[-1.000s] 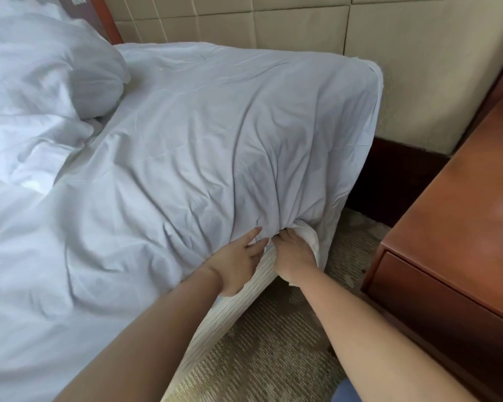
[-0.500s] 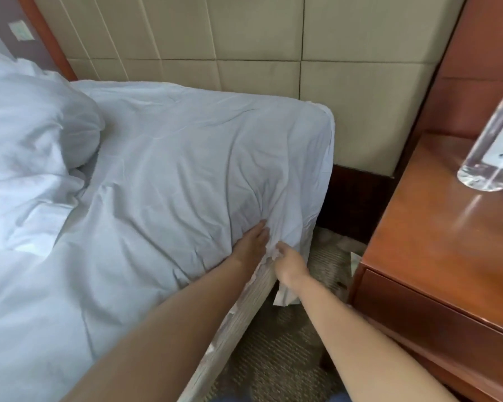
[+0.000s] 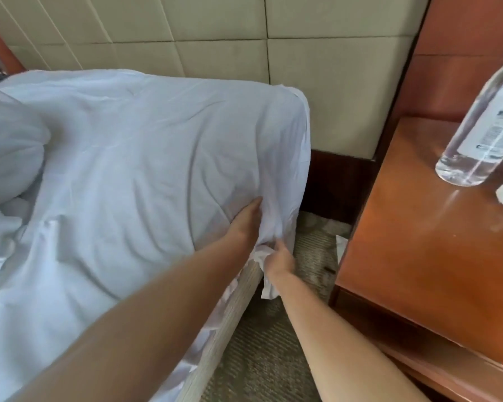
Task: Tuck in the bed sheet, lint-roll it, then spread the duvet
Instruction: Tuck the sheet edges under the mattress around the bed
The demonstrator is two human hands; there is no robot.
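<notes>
**Step 1 of 3: tucking the sheet at the bed's side edge**

The sheet (image 3: 145, 158) covers the mattress from the padded headboard (image 3: 215, 33) toward the viewer, wrinkled across its top, and drapes over the right side. Its long axis appears to run from the headboard corner toward the lower left, along the mattress edge. The left hand (image 3: 244, 224) lies flat, fingers extended, pressing the sheet against the upper side of the mattress. The right hand (image 3: 279, 258) sits just below it, fingers closed around a bunched fold of the hanging sheet edge; a loose tail of cloth hangs under the wrist. The striped bed base (image 3: 215, 329) shows bare nearer the viewer, with cloth bulging out above it.

Judgement: tucking is in hand and not finished; lint-rolling and the duvet (image 3: 3, 169), heaped at the left, wait. The next move calls for pushing the gripped fold inward between mattress and base while the left hand holds the sheet taut, then working along the edge toward the viewer. A bottle (image 3: 482, 129) stands on the nightstand (image 3: 418, 256) well apart.
</notes>
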